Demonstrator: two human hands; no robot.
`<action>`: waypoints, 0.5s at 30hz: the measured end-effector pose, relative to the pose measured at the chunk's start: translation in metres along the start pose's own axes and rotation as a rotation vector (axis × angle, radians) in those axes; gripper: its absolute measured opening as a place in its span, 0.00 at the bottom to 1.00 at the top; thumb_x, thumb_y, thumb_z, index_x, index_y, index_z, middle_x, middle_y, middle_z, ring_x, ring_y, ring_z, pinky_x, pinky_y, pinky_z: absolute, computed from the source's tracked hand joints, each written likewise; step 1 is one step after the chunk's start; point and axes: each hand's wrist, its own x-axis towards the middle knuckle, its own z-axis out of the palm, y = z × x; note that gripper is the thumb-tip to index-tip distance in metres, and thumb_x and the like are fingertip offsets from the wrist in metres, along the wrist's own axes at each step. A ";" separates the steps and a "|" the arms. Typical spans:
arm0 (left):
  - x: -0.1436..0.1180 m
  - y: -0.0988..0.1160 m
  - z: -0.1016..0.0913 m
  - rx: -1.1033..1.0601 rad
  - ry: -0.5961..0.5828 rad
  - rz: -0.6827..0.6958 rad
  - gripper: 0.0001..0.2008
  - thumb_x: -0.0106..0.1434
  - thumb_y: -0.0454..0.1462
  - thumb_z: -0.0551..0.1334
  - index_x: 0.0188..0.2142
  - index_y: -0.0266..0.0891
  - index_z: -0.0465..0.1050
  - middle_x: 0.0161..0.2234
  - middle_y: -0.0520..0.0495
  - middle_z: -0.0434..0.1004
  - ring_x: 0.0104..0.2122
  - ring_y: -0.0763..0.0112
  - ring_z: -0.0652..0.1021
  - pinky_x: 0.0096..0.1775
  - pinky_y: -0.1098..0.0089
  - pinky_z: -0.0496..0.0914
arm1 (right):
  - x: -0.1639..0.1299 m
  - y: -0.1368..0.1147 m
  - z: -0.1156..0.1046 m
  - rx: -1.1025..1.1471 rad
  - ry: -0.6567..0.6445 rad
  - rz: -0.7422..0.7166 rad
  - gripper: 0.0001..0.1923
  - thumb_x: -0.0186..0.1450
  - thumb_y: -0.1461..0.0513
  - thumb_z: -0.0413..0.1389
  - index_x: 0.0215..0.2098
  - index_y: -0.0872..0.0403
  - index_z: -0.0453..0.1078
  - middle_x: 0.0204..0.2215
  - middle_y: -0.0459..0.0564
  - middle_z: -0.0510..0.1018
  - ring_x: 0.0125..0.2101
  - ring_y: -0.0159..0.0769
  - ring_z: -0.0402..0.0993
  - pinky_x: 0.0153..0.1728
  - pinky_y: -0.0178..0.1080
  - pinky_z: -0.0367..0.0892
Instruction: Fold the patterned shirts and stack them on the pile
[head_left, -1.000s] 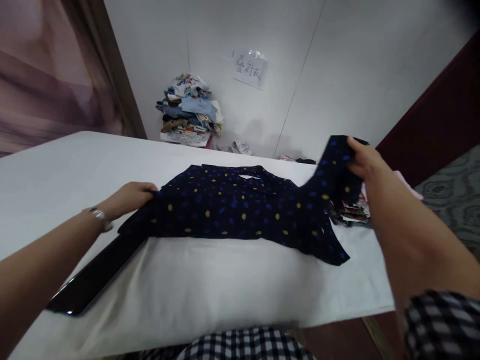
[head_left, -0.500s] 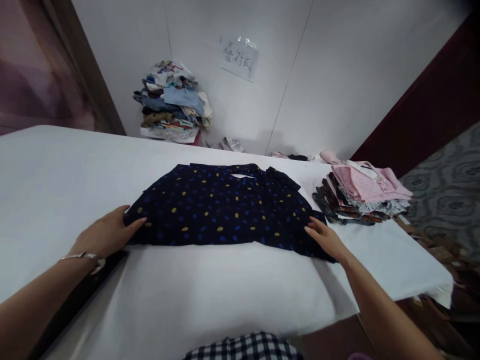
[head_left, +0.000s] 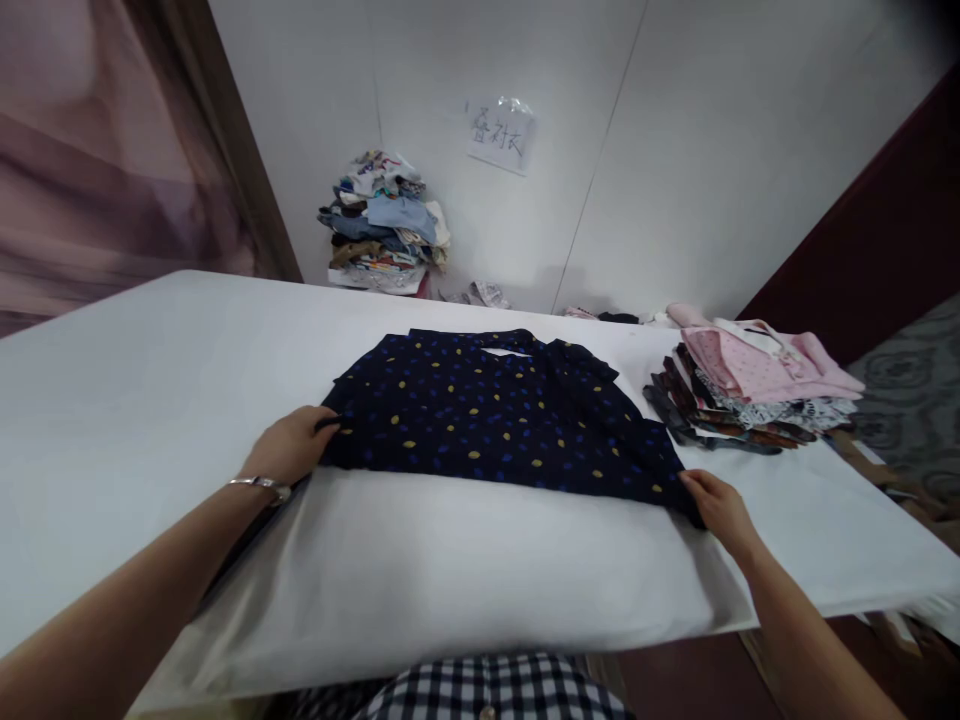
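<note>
A dark navy shirt (head_left: 480, 415) with small blue and yellow leaf marks lies spread on the white-covered table (head_left: 420, 560). Its collar points toward the wall and its near edge runs along the table's front. My left hand (head_left: 296, 440), with a silver bracelet at the wrist, pinches the shirt's left side. At the lower right corner of the shirt, my right hand (head_left: 720, 508) grips the cloth between thumb and fingers. A dark strip of cloth hangs below my left wrist, partly hidden by the arm.
On the right of the table stands a stack of folded clothes (head_left: 742, 410) with a pink dotted garment (head_left: 772, 362) on top. A taller clothes pile (head_left: 386, 225) rises behind the table's far edge. A handwritten paper sign (head_left: 501, 138) is on the wall.
Both hands have closed on the shirt's sides, and the right one has moved lower to the corner. The shirt's near edge looks straighter. The whole view has shifted a little.
</note>
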 end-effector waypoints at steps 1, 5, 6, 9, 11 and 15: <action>-0.002 -0.002 0.002 0.003 -0.027 -0.002 0.23 0.66 0.44 0.48 0.51 0.34 0.71 0.53 0.37 0.74 0.50 0.53 0.75 0.51 0.59 0.67 | -0.002 0.003 0.001 -0.041 -0.008 -0.027 0.21 0.53 0.46 0.53 0.28 0.53 0.75 0.23 0.49 0.79 0.27 0.42 0.74 0.31 0.40 0.67; -0.004 -0.008 0.005 0.010 -0.076 -0.103 0.25 0.64 0.49 0.51 0.51 0.37 0.73 0.50 0.36 0.77 0.49 0.52 0.77 0.48 0.60 0.69 | -0.013 0.001 0.008 -0.181 -0.015 -0.050 0.25 0.58 0.43 0.50 0.37 0.52 0.77 0.32 0.52 0.82 0.35 0.46 0.77 0.37 0.43 0.69; -0.004 -0.008 0.004 -0.004 -0.082 -0.137 0.27 0.63 0.51 0.51 0.51 0.38 0.73 0.49 0.37 0.78 0.48 0.51 0.77 0.48 0.60 0.70 | -0.016 -0.002 0.009 -0.201 -0.032 -0.039 0.27 0.58 0.42 0.50 0.41 0.52 0.77 0.34 0.53 0.82 0.36 0.47 0.78 0.38 0.43 0.70; -0.005 -0.001 -0.004 -0.086 -0.102 -0.212 0.31 0.62 0.58 0.50 0.49 0.39 0.75 0.47 0.39 0.79 0.46 0.52 0.78 0.48 0.59 0.70 | -0.024 -0.006 0.011 -0.261 -0.074 -0.068 0.37 0.54 0.39 0.54 0.55 0.51 0.71 0.40 0.54 0.81 0.40 0.51 0.78 0.39 0.46 0.71; -0.003 0.006 -0.008 -0.128 -0.111 -0.238 0.31 0.63 0.58 0.48 0.47 0.38 0.76 0.46 0.40 0.80 0.46 0.54 0.79 0.48 0.61 0.71 | -0.025 -0.001 0.013 -0.304 -0.048 -0.129 0.40 0.53 0.39 0.55 0.58 0.49 0.67 0.45 0.56 0.79 0.42 0.54 0.78 0.41 0.49 0.71; 0.003 0.012 -0.007 -0.100 -0.090 -0.242 0.22 0.64 0.48 0.54 0.47 0.38 0.76 0.46 0.43 0.81 0.45 0.61 0.79 0.46 0.68 0.71 | -0.011 0.021 0.016 -0.347 -0.004 -0.110 0.28 0.54 0.40 0.48 0.44 0.44 0.73 0.40 0.55 0.81 0.41 0.59 0.78 0.40 0.53 0.72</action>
